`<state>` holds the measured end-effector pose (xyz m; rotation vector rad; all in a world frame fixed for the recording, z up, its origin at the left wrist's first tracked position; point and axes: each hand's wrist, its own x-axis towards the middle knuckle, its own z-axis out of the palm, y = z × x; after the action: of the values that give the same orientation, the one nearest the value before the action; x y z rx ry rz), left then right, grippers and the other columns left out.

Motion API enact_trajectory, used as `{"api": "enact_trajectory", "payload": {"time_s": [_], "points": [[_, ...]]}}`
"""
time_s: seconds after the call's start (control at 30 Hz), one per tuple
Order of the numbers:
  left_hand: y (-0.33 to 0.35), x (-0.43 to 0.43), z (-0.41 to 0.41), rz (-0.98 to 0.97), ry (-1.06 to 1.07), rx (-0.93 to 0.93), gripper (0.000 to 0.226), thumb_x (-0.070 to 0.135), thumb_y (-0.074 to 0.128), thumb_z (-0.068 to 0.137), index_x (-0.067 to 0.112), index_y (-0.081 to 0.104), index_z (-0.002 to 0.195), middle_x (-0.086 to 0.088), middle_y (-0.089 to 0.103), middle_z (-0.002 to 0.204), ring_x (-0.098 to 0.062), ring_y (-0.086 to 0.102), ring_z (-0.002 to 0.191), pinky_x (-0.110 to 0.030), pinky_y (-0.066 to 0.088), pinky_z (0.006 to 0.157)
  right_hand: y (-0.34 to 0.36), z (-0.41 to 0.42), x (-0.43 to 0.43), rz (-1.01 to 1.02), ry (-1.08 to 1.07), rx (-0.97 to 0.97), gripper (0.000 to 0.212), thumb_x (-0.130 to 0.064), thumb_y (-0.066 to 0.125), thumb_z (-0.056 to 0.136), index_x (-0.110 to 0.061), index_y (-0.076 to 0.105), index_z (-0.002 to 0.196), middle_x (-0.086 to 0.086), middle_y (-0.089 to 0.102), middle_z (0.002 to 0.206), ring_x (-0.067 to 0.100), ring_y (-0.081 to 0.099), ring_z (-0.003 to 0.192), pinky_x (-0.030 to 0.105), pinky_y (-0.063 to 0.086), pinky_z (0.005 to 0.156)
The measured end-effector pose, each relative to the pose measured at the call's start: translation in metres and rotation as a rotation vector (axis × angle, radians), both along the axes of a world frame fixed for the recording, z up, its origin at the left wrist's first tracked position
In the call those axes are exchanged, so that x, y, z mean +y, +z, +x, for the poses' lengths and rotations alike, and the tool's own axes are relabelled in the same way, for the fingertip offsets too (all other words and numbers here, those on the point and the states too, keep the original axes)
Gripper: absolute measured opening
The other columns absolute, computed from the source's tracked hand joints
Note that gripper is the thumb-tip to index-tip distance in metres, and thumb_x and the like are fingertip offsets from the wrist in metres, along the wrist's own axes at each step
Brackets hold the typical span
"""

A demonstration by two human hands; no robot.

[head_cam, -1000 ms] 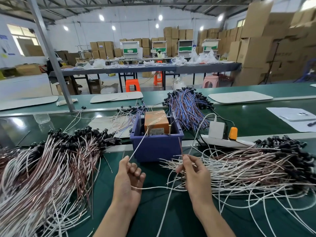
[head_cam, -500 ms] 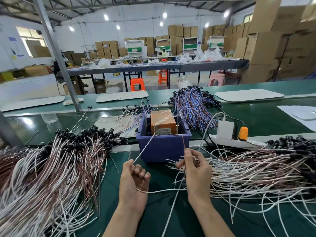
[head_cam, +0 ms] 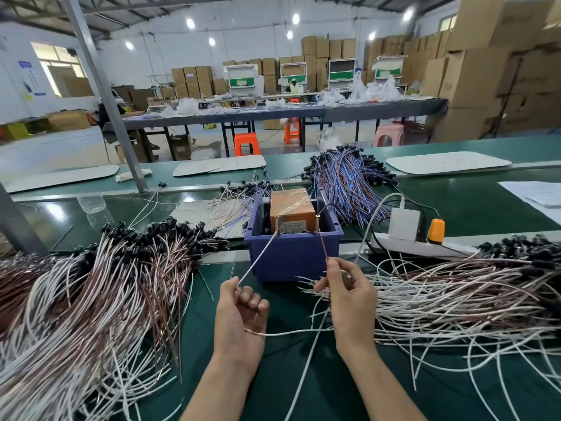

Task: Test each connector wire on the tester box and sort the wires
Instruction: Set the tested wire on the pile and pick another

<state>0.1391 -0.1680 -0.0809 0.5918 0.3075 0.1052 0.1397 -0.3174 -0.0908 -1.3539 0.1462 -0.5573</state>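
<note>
Before tester box, left hand pinches white wire, right hand brown wire

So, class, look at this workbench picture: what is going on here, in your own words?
A person at a green bench is testing a wire. The left hand pinches the white lead and the right hand pinches the brown lead. Each lead is held up to a screw on the orange tester box, which sits in a blue bin. Whether the tips touch is too small to tell. The left pile and right pile of wires flank the hands.
</note>
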Motion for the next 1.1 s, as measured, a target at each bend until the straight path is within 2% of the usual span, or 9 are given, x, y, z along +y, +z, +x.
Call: {"api": "enact_trajectory", "payload": {"time_s": [0.13, 0.33, 0.47, 0.63, 0.8, 0.97, 1.1], "points": [[0.0007, 0.0000, -0.0005, 0.007, 0.000, 0.007, 0.035, 0.022, 0.061, 0.092, 0.024, 0.040, 0.065, 0.007, 0.033, 0.059, -0.010, 0.031, 0.047, -0.022, 0.036, 0.042, 0.0006, -0.0001, 0.0004, 0.003, 0.005, -0.002, 0.011, -0.032, 0.062, 0.100, -0.027, 0.071, 0.099, 0.003, 0.073, 0.067, 0.003, 0.061, 0.060, 0.027, 0.044, 0.071], [0.0008, 0.0004, -0.0009, 0.009, -0.001, 0.008, 0.035, 0.023, 0.061, 0.092, 0.024, 0.040, 0.065, 0.007, 0.033, 0.059, -0.009, 0.031, 0.047, -0.021, 0.036, 0.043, 0.0011, -0.0003, 0.0004, 0.010, 0.011, 0.000, 0.011, -0.032, 0.062, 0.099, -0.026, 0.072, 0.100, 0.003, 0.073, 0.068, -0.001, 0.057, 0.055, 0.031, 0.044, 0.071], [0.0011, -0.0002, -0.0010, 0.005, 0.000, 0.008, 0.035, 0.022, 0.062, 0.092, 0.024, 0.041, 0.064, 0.007, 0.033, 0.059, -0.009, 0.032, 0.046, -0.021, 0.036, 0.042, 0.0011, -0.0004, -0.0005, 0.009, 0.009, -0.001, 0.011, -0.031, 0.062, 0.099, -0.026, 0.071, 0.100, 0.003, 0.073, 0.068, 0.001, 0.060, 0.059, 0.030, 0.045, 0.074], [0.0008, 0.0005, -0.0012, 0.001, 0.000, 0.006, 0.036, 0.022, 0.061, 0.093, 0.024, 0.040, 0.063, 0.006, 0.034, 0.058, -0.009, 0.033, 0.046, -0.022, 0.037, 0.041, 0.0022, 0.0008, 0.0003, 0.004, 0.016, 0.005, 0.010, -0.032, 0.063, 0.099, -0.026, 0.071, 0.100, 0.003, 0.073, 0.068, -0.001, 0.055, 0.053, 0.030, 0.043, 0.069], [0.0011, -0.0002, -0.0005, 0.005, -0.003, 0.010, 0.036, 0.022, 0.061, 0.092, 0.024, 0.041, 0.063, 0.007, 0.033, 0.059, -0.009, 0.032, 0.046, -0.021, 0.037, 0.041, 0.0017, -0.0007, -0.0006, -0.002, 0.016, 0.006, 0.010, -0.031, 0.063, 0.099, -0.027, 0.072, 0.099, 0.003, 0.073, 0.068, -0.001, 0.057, 0.056, 0.031, 0.045, 0.073], [0.0016, 0.0003, -0.0011, -0.016, -0.001, 0.010, 0.036, 0.023, 0.061, 0.093, 0.024, 0.042, 0.062, 0.007, 0.034, 0.058, -0.009, 0.033, 0.045, -0.021, 0.037, 0.041, 0.0028, -0.0013, -0.0003, 0.004, 0.017, 0.007, 0.011, -0.031, 0.063, 0.100, -0.026, 0.072, 0.099, 0.003, 0.073, 0.067, -0.002, 0.053, 0.049, 0.026, 0.039, 0.063], [0.0022, 0.0007, -0.0016, -0.029, 0.000, 0.006, 0.037, 0.024, 0.061, 0.093, 0.024, 0.043, 0.061, 0.007, 0.036, 0.057, -0.008, 0.034, 0.045, -0.021, 0.038, 0.042, 0.0040, -0.0017, 0.0001, 0.008, 0.023, 0.002, 0.011, -0.030, 0.063, 0.099, -0.025, 0.072, 0.098, 0.003, 0.073, 0.066, -0.001, 0.056, 0.053, 0.027, 0.042, 0.068]]}}
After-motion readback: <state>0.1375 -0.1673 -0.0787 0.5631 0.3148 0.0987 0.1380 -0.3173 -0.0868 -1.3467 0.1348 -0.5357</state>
